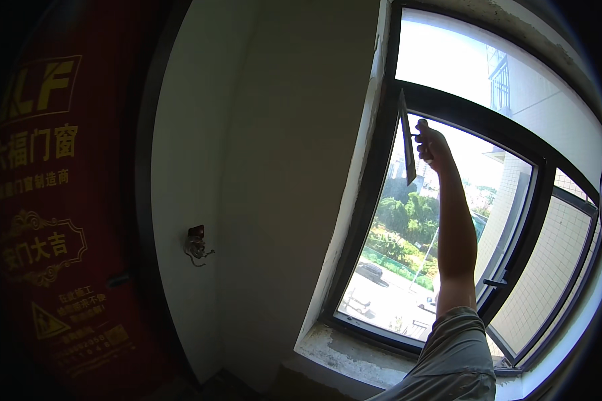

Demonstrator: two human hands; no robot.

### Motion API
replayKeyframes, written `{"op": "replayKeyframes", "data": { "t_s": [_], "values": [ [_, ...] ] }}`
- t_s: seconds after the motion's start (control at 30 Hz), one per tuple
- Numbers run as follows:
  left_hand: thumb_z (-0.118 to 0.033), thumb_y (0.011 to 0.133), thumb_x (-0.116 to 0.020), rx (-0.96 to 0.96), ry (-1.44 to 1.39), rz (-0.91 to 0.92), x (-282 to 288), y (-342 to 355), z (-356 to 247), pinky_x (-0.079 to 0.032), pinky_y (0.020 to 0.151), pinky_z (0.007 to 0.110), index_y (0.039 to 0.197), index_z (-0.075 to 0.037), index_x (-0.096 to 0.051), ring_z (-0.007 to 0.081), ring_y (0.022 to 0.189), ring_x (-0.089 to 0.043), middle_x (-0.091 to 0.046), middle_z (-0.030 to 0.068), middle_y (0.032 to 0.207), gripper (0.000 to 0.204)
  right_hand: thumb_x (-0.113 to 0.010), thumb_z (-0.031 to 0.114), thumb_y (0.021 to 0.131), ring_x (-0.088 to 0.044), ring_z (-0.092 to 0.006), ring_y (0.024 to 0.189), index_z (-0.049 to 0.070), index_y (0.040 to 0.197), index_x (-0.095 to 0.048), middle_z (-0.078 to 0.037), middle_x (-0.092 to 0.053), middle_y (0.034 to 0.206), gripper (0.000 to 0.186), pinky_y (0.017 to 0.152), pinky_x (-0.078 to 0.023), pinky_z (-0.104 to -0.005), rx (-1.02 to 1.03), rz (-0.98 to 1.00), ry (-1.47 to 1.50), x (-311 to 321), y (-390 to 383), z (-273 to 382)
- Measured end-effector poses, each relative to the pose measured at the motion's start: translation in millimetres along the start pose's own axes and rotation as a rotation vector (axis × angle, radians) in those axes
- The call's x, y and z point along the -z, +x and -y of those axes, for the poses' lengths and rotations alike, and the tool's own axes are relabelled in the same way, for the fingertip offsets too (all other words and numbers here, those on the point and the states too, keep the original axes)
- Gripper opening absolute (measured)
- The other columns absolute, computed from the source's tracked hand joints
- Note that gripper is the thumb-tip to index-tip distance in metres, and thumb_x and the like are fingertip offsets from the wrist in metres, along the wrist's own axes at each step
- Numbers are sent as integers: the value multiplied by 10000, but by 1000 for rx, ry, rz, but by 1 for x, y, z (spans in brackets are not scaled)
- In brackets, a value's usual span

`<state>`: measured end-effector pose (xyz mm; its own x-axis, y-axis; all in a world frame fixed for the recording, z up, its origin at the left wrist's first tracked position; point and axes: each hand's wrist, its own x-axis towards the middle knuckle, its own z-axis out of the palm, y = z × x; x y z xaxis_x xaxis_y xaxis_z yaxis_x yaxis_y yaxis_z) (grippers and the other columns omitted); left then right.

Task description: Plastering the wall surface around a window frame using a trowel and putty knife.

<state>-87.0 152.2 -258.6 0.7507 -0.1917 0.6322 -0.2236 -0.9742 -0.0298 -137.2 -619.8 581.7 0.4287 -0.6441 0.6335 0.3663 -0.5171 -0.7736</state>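
My right arm stretches up in front of the window, and my right hand (433, 144) is wrapped round the handle of a plastering trowel (407, 147). The trowel's long flat blade stands nearly upright, seen almost edge-on, close to the left side of the dark window frame (374, 194). Left of that frame runs the narrow pale window reveal (344, 224), with a rough edge. Whether the blade touches the reveal or frame, I cannot tell. My left hand is not in view.
A window handle (495, 283) sticks out at the lower right of the pane. The rough sill (354, 357) lies below. Loose wires hang from a wall box (196, 244). A red covered door (67, 200) with a dark handle (119, 279) stands at far left.
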Motion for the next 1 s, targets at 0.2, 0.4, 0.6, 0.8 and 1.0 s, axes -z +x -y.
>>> {"op": "replayKeyframes", "data": {
  "t_s": [0.2,0.4,0.6,0.8,1.0],
  "values": [
    [-497,1028,-481,20,6,235,66,47,-52,-448,526,526,1094,-247,-752,431,549,-556,-619,235,682,374,-486,280,1011,-697,-306,907,-46,1295,-560,-233,-676,1073,439,721,-567,-404,510,-392,-984,-7,51,65],
    [-505,1019,-489,513,-140,771,61,84,-117,-464,546,533,1100,-261,-750,453,578,-573,-625,256,722,366,-528,286,1016,-720,-310,932,93,1297,-631,-149,-714,1111,356,815,-577,-489,574,-512,-1737,-36,138,75],
    [-524,1019,-476,-238,-63,-549,-39,92,-118,-477,585,540,1134,-266,-737,467,625,-589,-635,272,767,385,-555,285,1018,-732,-291,870,93,1274,-629,-112,-727,1052,328,779,-595,-465,496,-499,-1787,-62,155,95],
    [-504,1017,-485,-212,-55,-412,-49,68,-133,-475,575,535,1133,-268,-737,456,613,-587,-634,260,756,364,-592,195,977,-715,-249,815,36,1167,-682,-111,-732,939,263,734,-573,-419,683,-390,-1827,-53,164,89],
    [-484,1014,-495,-200,-26,-312,-75,63,-120,-473,564,530,1132,-270,-737,445,601,-585,-632,247,744,344,-615,252,971,-711,-266,923,86,1224,-661,-98,-729,1048,306,774,-577,-437,771,-334,-1929,-31,167,93]
  ]
}}
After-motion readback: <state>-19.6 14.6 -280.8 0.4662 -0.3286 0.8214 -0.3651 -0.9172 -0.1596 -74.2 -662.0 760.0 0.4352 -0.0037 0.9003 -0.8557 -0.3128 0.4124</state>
